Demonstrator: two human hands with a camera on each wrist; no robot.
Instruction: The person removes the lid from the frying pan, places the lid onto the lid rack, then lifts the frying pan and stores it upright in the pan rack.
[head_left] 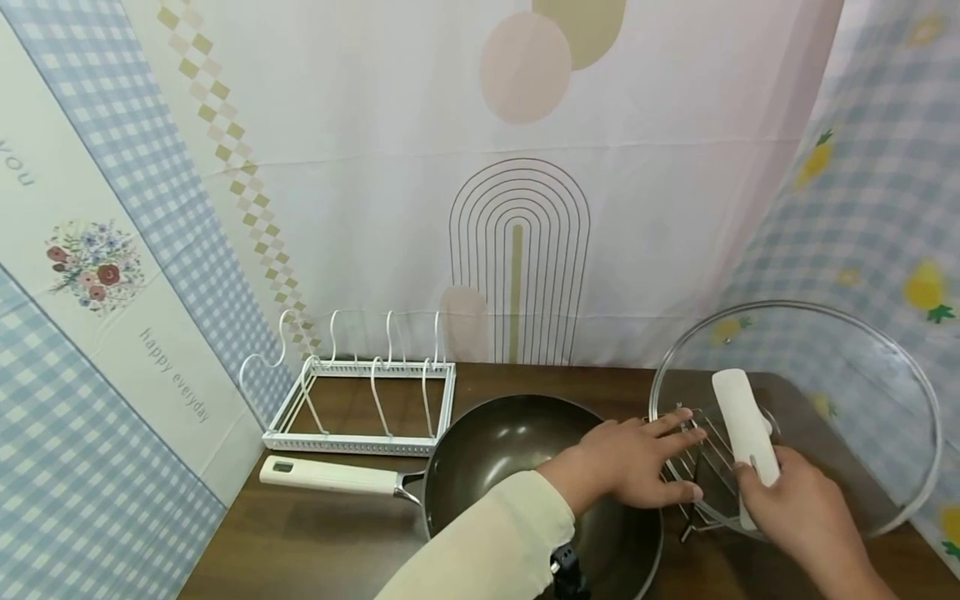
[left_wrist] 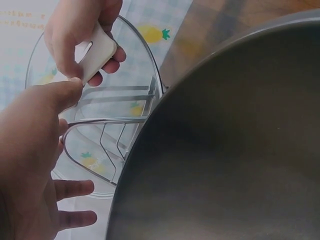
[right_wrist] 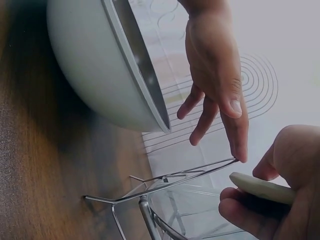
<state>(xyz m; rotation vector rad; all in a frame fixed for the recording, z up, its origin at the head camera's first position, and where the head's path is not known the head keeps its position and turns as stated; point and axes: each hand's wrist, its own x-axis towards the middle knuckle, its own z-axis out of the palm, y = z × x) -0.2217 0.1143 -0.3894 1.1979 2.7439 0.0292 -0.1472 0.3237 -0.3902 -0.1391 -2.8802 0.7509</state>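
My right hand (head_left: 810, 508) grips the white upright handle (head_left: 742, 417) of a large round glass lid (head_left: 847, 425) with a metal rim. The lid stands tilted up at the right, over a silver wire rack (left_wrist: 107, 121). With fingers spread, my left hand (head_left: 637, 462) reaches across the frying pan to that rack, and a fingertip touches its top wire in the right wrist view. The deep dark-lined pan (head_left: 510, 442) sits below my left forearm, its cream handle (head_left: 337, 477) pointing left.
A white rack (head_left: 352, 446) with curved hoops stands at the back left, behind the pan's handle. Patterned cloth (head_left: 360, 225) hangs along the back and both sides of the brown wooden table (head_left: 300, 533).
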